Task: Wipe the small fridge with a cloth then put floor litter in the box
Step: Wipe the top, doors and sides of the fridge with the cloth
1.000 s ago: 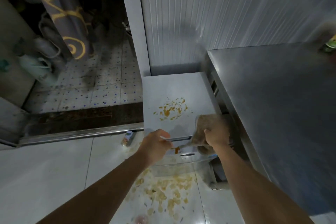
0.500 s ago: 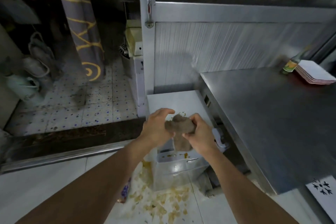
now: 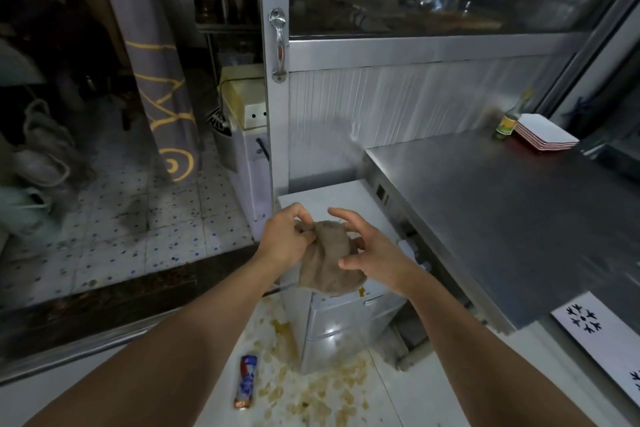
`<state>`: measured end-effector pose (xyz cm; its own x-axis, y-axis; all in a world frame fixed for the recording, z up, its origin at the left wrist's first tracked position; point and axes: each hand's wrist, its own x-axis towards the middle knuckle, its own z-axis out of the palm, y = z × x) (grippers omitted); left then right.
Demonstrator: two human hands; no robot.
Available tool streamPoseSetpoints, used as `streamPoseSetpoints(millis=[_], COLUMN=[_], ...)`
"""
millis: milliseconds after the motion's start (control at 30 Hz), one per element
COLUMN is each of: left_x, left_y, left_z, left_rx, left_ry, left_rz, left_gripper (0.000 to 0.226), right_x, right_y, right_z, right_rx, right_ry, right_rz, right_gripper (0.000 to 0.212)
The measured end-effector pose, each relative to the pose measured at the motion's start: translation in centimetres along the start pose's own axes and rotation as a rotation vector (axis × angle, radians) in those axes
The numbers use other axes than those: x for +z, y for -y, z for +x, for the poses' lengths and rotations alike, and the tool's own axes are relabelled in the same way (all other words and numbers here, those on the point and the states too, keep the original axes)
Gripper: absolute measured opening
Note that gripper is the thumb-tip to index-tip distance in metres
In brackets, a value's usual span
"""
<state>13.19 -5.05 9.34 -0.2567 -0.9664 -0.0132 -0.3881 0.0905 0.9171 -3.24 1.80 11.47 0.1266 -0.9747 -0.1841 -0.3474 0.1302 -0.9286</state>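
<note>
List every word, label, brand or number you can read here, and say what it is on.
No text can be read in this view.
Wrapper on the floor: blue, white and red print, too blurred to read.
Bottle on the steel counter: yellow label, too small to read.
Door handle: a red mark, not legible.
White panel at lower right: black snowflake-like signs only, no letters.
</note>
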Motion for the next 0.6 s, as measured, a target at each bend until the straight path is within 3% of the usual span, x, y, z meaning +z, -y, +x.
streamPoseSetpoints(millis=[67,133,233,333,433,533,600], left_x=[0.5,0.9,1.1,1.9,2.4,1.7,0.9], left_y=[-0.8,-1.6,-2.9,-4.1,-4.9,-5.0,-4.5], left_z=[0.8,1.7,3.5,5.0,6.4,7.7,8.5], left_rx=[0.024,0.029,0.000,-0.045,-0.050,-0.068,-0.106], left_ry=[-0.016,-0.027,0.000,0.043,-0.021,-0.117,-0.176], left_rz=[0.040,0.135,0.265,0.304,0.346,0.351,0.300], left_gripper=[0.031,0.030,0.029,0.028,0.028,0.018,0.011], right_x=[-1.1,-2.5,-5.0,-7.2,-8.6,-9.7,-10.0], right_y=[-0.3,-1.0,-2.5,-3.1,-2.9,-3.5,-4.3], right_z=[0.6,1.5,3.0,5.0,7.3,9.0,10.0], right_rx=[-0.026,-0.059,-0.167,-0.230,-0.136,-0.007,0.021], right_ry=[0.008,-0.098,-0.260,-0.183,-0.045,0.068,0.073], right_rz=[-0.064,-0.291,-0.620,-0.527,-0.382,-0.389,-0.206], right_gripper=[0.049,0.025,0.027,0.035,0.040,0.038,0.028])
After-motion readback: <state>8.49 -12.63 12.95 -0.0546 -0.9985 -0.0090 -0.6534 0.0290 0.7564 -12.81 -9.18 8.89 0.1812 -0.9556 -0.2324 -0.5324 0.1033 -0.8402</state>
